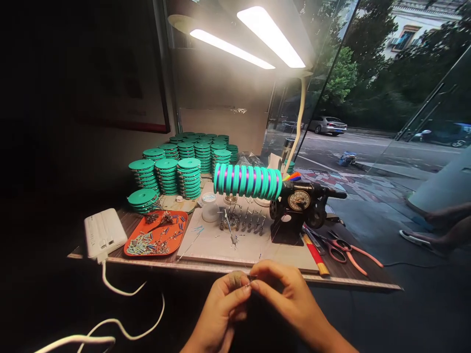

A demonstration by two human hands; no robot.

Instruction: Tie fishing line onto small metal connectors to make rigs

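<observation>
My left hand (228,299) is closed in a pinch just in front of the table's near edge, with a tan wrap around one finger. My right hand (283,294) meets it there, thumb and forefinger pinched together. A tiny shiny bit shows between the two sets of fingertips, too small to name. Beyond the hands, a weighted fishing piece (233,238) with a thin stem lies on the pale board (209,255). Behind it, several small dark weights (250,225) stand in a row beside a round dish (230,222) of small metal parts.
A black winding machine (294,215) with a dial carries teal foam spools (246,180). At left are stacked teal spools (189,179), an orange tray (176,247) of small parts and a white power bank (105,231). Scissors (336,250) and pink-handled pliers (358,262) lie at right.
</observation>
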